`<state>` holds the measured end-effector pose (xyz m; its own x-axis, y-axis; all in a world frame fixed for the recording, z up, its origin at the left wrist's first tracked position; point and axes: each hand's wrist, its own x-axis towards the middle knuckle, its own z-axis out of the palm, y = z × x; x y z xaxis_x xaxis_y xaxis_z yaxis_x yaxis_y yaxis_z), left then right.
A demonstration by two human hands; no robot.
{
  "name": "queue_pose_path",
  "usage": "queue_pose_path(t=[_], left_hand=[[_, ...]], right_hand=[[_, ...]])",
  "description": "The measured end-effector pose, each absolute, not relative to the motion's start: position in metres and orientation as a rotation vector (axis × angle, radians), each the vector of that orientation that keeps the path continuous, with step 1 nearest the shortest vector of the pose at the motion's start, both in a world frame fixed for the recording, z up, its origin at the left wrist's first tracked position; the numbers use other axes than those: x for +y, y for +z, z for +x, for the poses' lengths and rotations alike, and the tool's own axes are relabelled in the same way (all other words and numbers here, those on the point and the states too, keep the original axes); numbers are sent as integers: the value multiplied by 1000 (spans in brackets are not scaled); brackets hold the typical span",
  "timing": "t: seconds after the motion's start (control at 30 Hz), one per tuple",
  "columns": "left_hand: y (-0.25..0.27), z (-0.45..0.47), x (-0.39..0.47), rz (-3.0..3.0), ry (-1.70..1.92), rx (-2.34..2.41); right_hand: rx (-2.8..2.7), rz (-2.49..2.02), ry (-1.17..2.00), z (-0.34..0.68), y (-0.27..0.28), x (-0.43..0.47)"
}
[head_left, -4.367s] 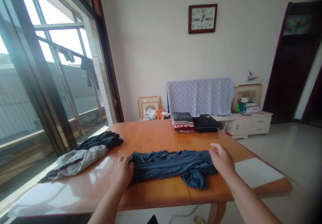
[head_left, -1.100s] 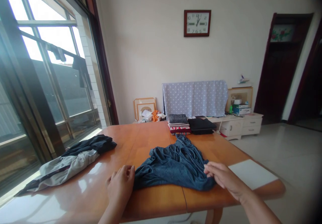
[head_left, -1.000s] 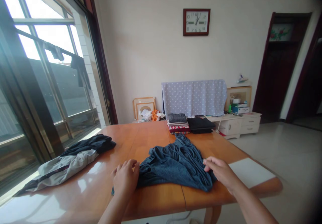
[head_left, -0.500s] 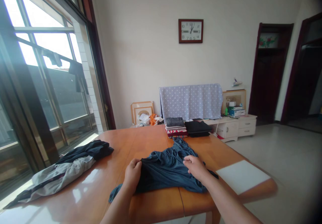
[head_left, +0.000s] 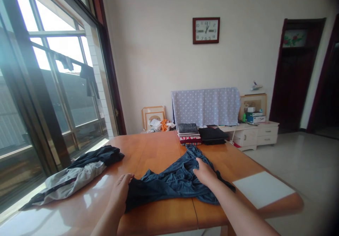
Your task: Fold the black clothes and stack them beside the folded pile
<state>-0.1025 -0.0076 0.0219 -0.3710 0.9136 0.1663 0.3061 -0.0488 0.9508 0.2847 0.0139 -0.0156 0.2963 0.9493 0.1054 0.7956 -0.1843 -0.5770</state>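
A crumpled dark blue shirt (head_left: 164,186) lies across the near part of the wooden table. At its left end, my left hand (head_left: 121,190) grips the cloth edge, with its fingertips partly hidden. My right hand (head_left: 206,173) is closed on the cloth near the upper right, thumb and forefinger pinching a fold. Between my hands the fabric is drawn out low and wrinkled, and one narrow part of it points toward the far side of the table.
A folded clothes stack (head_left: 189,134) and folded black clothes (head_left: 213,136) stand at the table's far edge. Grey and black garments (head_left: 76,177) lie in a heap on the left by the window. A white sheet (head_left: 263,189) rests at the right corner of the table (head_left: 148,147).
My left hand has moved left, drawing the shirt's left end out wider. My right hand stays on nearly the same spot of cloth. The view has turned slightly left.
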Motion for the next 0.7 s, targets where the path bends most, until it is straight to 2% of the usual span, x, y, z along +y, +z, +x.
queue_pose_path(t=[0.17, 0.4, 0.53, 0.7], left_hand=[[21, -104, -7, 1481, 1152, 1551], [24, -81, -9, 2102, 1193, 2014], [31, -36, -17, 2405, 1050, 1713], [18, 13, -8, 2371, 862, 1522]], right_hand=[[-1511, -2168, 384, 286, -11, 18], [-1435, -2197, 310, 299, -17, 12], [-1439, -2198, 324, 310, -19, 6], [-1413, -2132, 330, 323, -17, -4]])
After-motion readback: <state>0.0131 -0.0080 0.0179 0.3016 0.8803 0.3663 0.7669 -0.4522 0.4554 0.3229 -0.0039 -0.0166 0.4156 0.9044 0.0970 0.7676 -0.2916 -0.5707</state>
